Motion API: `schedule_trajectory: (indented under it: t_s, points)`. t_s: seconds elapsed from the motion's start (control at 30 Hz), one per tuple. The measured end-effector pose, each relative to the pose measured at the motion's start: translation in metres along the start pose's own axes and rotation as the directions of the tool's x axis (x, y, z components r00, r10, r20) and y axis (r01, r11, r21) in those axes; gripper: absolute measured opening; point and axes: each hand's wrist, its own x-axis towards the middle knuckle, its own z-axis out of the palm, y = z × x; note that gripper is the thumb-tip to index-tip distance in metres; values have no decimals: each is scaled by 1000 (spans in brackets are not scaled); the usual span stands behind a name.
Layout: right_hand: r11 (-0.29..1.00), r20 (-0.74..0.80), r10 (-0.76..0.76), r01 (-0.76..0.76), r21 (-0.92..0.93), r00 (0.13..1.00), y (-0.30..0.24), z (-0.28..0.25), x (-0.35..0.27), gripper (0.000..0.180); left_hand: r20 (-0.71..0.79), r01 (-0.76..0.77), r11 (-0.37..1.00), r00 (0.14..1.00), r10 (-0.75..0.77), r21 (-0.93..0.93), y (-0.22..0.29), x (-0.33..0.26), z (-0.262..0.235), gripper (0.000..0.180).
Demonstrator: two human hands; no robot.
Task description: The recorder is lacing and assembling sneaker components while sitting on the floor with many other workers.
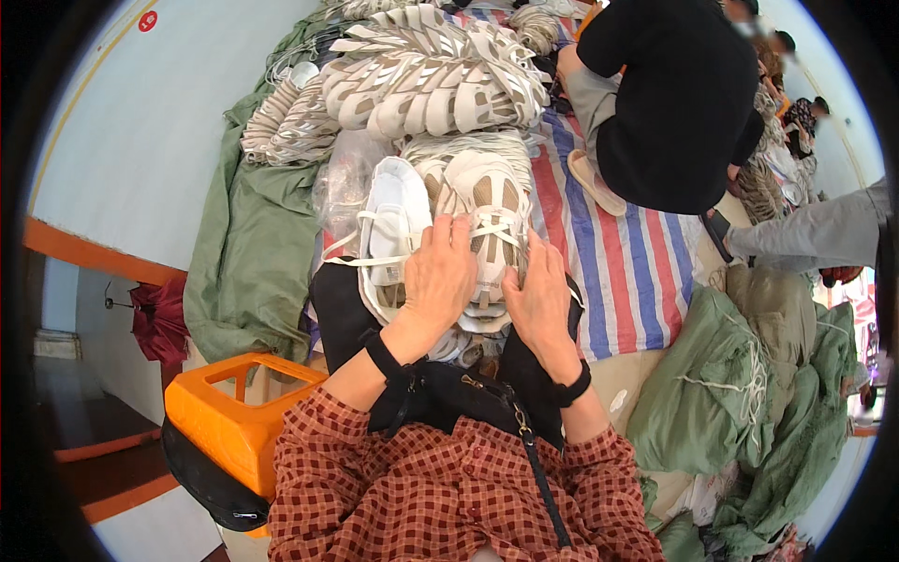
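Note:
A beige and white sneaker upper (494,214) with white laces lies over my lap, its toe pointing away from me. My left hand (440,272) rests along its left side, fingers bent over the edge and thumb hidden. On the opposite side, my right hand (543,295) grips the edge near the heel, its thumb toward the lacing. Both hands hold the upper between them. Just left of it lies a second upper (385,215), its pale lining showing and its lace trailing loose. Beyond them, more uppers (431,89) are stacked in bundled rows.
An orange plastic stool (243,412) with a black bag (201,482) stands at my left. Green cloth (253,225) spreads along the left. A striped sheet (618,272) covers the floor ahead, where a person in black (679,103) crouches. Green sacks (702,393) lie at right.

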Motion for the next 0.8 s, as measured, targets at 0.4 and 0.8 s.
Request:
schedule_trajectory:
  t_s: [0.4, 0.8]
  points:
    - [962, -90, -21, 45, 269, 996, 36, 7, 12, 39, -118, -49, 991, 991, 63, 125, -11, 8, 13, 8]
    - [986, 58, -51, 41, 161, 997, 52, 15, 16, 35, -322, -218, 970, 915, 242, 109, 1, 2, 21, 23]
